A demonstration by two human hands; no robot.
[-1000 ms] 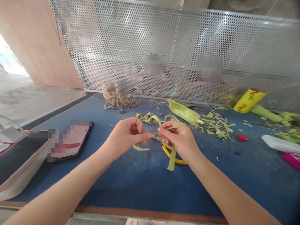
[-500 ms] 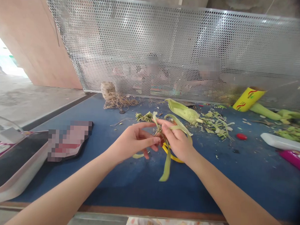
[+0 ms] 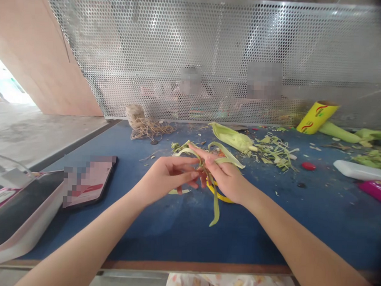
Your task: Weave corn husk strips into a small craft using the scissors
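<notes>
My left hand (image 3: 168, 177) and my right hand (image 3: 225, 177) meet above the middle of the blue table (image 3: 162, 229). Both pinch green corn husk strips (image 3: 214, 198). One strip hangs down from my right hand toward the table, and others arc over its knuckles. My left fingers close on the strip ends between the two hands. A yellow ring-shaped thing (image 3: 218, 195) lies on the table just under my right hand. A small pale husk scrap (image 3: 180, 192) lies beneath my left hand.
A husked corn cob (image 3: 232, 138) and husk scraps (image 3: 276, 152) lie behind the hands. Twine (image 3: 149, 128) sits at back left, a yellow tube (image 3: 316, 117) at back right, a dark tablet (image 3: 87, 181) and a scale (image 3: 16, 214) at left. People sit behind a perforated metal screen (image 3: 212, 56).
The hands have shifted from pulling a strip taut to gathering several strips together. The hanging strip swung lower and more strips now arc over my right hand.
</notes>
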